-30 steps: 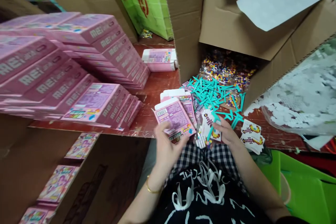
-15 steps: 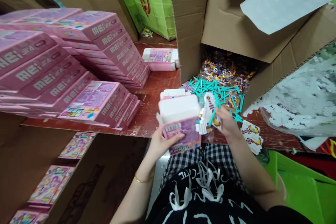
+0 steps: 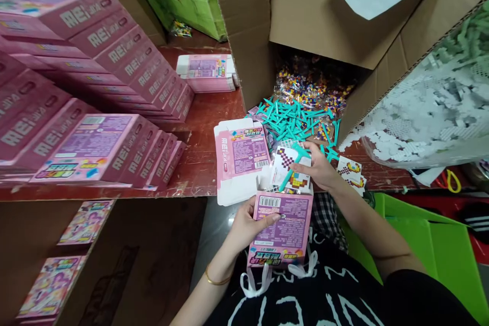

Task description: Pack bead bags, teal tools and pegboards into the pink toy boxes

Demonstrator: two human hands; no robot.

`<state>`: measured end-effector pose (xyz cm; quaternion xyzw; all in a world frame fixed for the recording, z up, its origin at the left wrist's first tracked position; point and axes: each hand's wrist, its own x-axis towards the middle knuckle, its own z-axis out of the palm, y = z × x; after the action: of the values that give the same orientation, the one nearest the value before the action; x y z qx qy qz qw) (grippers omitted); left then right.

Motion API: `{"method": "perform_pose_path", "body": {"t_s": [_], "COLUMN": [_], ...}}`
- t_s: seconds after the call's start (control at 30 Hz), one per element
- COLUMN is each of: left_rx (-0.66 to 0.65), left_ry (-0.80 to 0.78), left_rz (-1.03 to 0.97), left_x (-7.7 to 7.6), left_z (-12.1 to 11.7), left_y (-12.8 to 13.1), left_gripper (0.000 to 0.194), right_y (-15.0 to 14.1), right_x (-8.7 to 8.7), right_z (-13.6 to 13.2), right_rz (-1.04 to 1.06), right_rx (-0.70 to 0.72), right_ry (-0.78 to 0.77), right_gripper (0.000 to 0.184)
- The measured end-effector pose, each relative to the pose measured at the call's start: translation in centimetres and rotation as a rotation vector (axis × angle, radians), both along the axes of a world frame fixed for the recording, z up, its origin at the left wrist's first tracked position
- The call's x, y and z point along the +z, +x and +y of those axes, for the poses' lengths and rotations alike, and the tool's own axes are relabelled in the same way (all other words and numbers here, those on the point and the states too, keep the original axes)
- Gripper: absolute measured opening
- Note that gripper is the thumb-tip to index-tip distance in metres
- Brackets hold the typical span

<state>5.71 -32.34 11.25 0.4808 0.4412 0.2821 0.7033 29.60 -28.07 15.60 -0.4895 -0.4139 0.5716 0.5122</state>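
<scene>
Near my lap, my left hand (image 3: 244, 226) is closed on a pink and purple printed box (image 3: 286, 232), thumb across its front, fingers behind. The box's top end is open. At that opening my right hand (image 3: 321, 165) pinches a teal T-shaped plastic stick (image 3: 289, 173) together with a printed pattern card (image 3: 282, 160). A white grid-like sheet shows behind the card, and their lower ends are at the box mouth. Left of the opening lies a flattened box (image 3: 244, 155). A heap of similar teal sticks (image 3: 292, 119) is just beyond my right hand.
Stacks of pink boxes (image 3: 130, 66) stand at left on the red table (image 3: 202, 163). An open carton (image 3: 324, 20) holds bags of coloured beads (image 3: 313, 84). White pieces in a clear bag (image 3: 420, 122) lie at right, near pattern cards (image 3: 349, 170). A green bin (image 3: 431, 244) is below.
My left hand has brought the box lower and closer to my body, uncovering the flattened box. My right hand has moved the card and teal stick to the box's open end. The view has shifted.
</scene>
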Motion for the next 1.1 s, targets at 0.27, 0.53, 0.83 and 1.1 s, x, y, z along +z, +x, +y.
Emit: {"method": "perform_pose_path", "body": {"t_s": [0.27, 0.53, 0.83, 1.1], "left_rx": [-0.021, 0.084, 0.099, 0.078], "left_ry": [-0.011, -0.163, -0.214, 0.147], "left_rz": [-0.111, -0.157, -0.283, -0.133], "left_x": [-0.9, -1.2, -1.1, -0.5], "left_z": [-0.2, -0.1, 0.0, -0.8], "left_y": [0.6, 0.8, 1.4, 1.5], "left_gripper": [0.043, 0.037, 0.03, 0.031], "right_y": [-0.7, 2.0, 1.0, 0.7], "right_x": [-0.7, 0.0, 1.7, 3.7], "right_z": [-0.5, -1.0, -2.6, -3.5], "right_rz": [-0.128, -0.545, -0.815, -0.937], "right_rx": [0.251, 0.394, 0.445, 0.777], "right_ry": [0.073, 0.287, 0.369, 0.296], "right_gripper": [0.063, 0.034, 0.029, 0.028]}}
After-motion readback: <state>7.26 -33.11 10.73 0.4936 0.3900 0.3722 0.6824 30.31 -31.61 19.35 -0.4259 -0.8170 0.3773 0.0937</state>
